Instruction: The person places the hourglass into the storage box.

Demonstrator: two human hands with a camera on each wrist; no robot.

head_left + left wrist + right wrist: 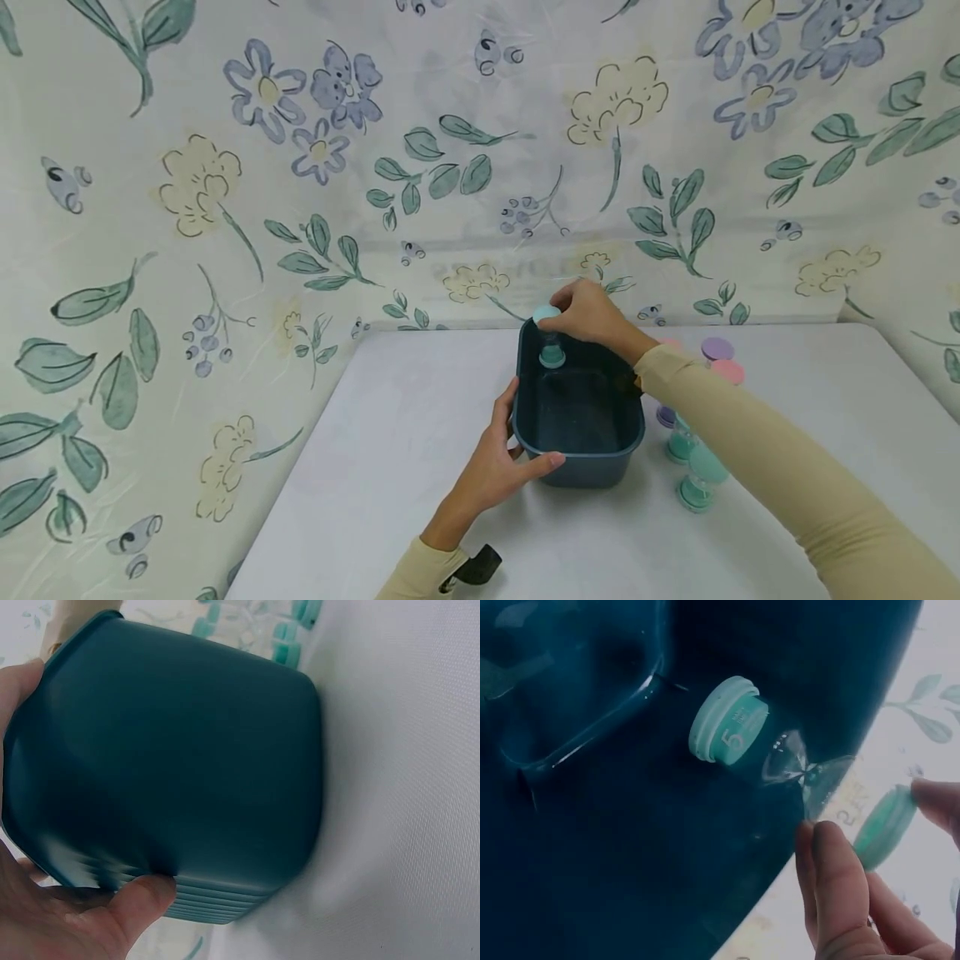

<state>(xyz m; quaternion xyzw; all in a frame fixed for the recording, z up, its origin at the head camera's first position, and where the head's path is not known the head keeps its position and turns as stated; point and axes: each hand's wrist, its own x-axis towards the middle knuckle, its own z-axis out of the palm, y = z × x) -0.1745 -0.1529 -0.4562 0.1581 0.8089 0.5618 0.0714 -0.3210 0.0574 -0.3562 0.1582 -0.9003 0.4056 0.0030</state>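
Observation:
A dark teal plastic bin (585, 473) stands on the white table. My left hand (491, 467) grips its near left corner, thumb at the front rim and fingers along the side; the left wrist view shows the same hold on the bin (202, 750). Inside the far end of the bin, my right hand (592, 318) holds a sand timer (552, 357) by its mint top cap. In the right wrist view, the fingers pinch around that cap and upper glass, and the timer's mint base (731, 720), marked 5, points down toward the bin floor.
To the right of the bin stand several more sand timers, with mint bases (695, 495), a pink cap (726, 372) and a purple cap (717, 348), some partly behind the right sleeve (780, 467). A floral sheet (450, 208) hangs behind the table.

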